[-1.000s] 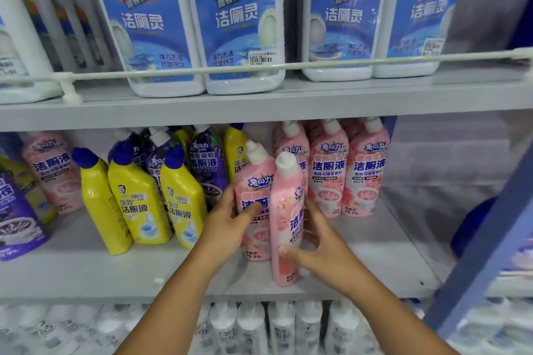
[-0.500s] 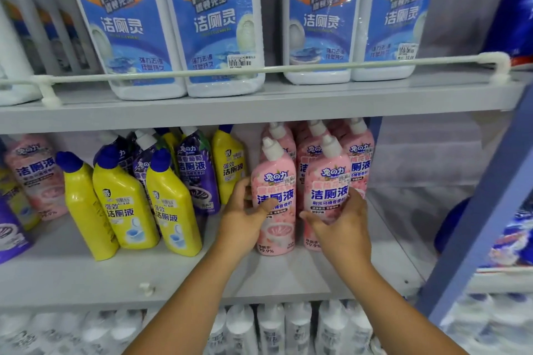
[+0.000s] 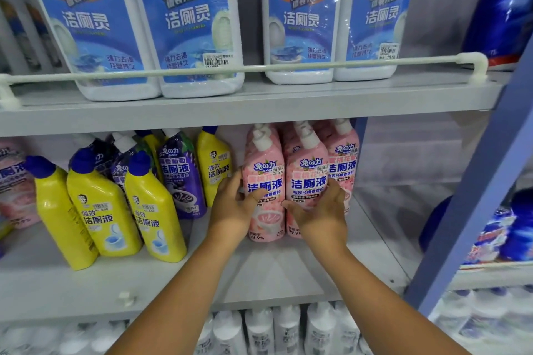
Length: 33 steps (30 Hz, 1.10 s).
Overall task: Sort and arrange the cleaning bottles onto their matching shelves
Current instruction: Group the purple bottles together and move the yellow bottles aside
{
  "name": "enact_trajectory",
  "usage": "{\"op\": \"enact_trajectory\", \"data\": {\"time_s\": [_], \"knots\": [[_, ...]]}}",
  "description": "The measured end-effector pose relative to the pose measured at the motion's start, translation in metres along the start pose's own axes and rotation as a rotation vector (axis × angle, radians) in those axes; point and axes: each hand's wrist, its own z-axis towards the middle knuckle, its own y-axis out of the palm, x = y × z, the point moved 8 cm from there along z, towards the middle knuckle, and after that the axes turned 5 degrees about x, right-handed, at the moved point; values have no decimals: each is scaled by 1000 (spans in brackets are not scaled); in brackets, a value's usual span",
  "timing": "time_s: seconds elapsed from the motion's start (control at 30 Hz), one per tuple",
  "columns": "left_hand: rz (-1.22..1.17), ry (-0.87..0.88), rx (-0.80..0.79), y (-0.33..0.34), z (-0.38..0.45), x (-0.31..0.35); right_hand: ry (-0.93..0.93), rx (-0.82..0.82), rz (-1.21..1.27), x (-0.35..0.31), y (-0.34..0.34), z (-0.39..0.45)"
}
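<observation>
The fingers point(image 3: 230, 181) of the left hand point(image 3: 233, 210) are being curled round the left flank of a pink bottle point(image 3: 264, 181), the thumb laid across its label. The fingers point(image 3: 336, 190) of the right hand point(image 3: 320, 217) are being wrapped round the neighbouring pink bottle point(image 3: 308, 179), thumb on its front. Both bottles are being held upright, touching each other, toward the right end of the middle shelf point(image 3: 259, 274), well back from its front edge.

The step is judged to be the squaring of the two bottles into the pink group. It is best done by sliding both back together, bases flat on the shelf, labels facing forward, until the row behind is met.

Counted: at least five pink bottles in this group, the rear ones being partly hidden; four yellow bottles point(image 3: 101, 210) clearly seen; about three purple bottles point(image 3: 181, 179); four large blue-labelled bottles point(image 3: 187, 23) on the upper shelf point(image 3: 253, 104) behind its rail point(image 3: 317, 66).
</observation>
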Motion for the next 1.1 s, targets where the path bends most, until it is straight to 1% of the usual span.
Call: {"op": "enact_trajectory", "data": {"time_s": [0.13, 0.23, 0.37, 0.43, 0.47, 0.53, 0.6, 0.63, 0.67, 0.7, 0.77, 0.8, 0.9, 1.03, 1.1], "knots": [[20, 4, -4, 1, 3, -4, 17, -36, 33, 3, 7, 7], [13, -4, -23, 5, 5, -12, 25, -89, 141, 12, 12, 9], [-101, -44, -87, 14, -2, -22, 26, -134, 220, 23, 16, 11], [-98, -45, -104, 15, -3, -21, 48, -140, 256, 25, 17, 9], [-87, -51, -118, 14, -5, -21, 53, -123, 270, 23, 15, 5], [-78, -69, -108, 4, -10, -23, 45, -4, 288, 15, -3, -13], [-102, -110, 24, -25, -21, -27, -15, 150, 360, 1, -25, -43], [-122, -147, 107, -44, -28, -29, -75, 163, 404, -11, -29, -58], [-149, -182, 169, -63, -38, -31, -121, 106, 448, -25, -25, -73], [-173, -204, 209, -81, -47, -32, -130, 0, 489, -37, -11, -85], [-163, -219, 257, -117, -63, -32, -87, -227, 564, -59, 27, -103], [-135, -220, 289, -137, -69, -32, -73, -303, 591, -71, 45, -111], [-53, -230, 420, -204, -82, -34, -105, -426, 634, -111, 87, -138], [16, -262, 576, -301, -85, -61, -89, -587, 723, -154, 134, -185], [25, -256, 661, -346, -79, -74, -128, -630, 720, -175, 158, -206]]}}
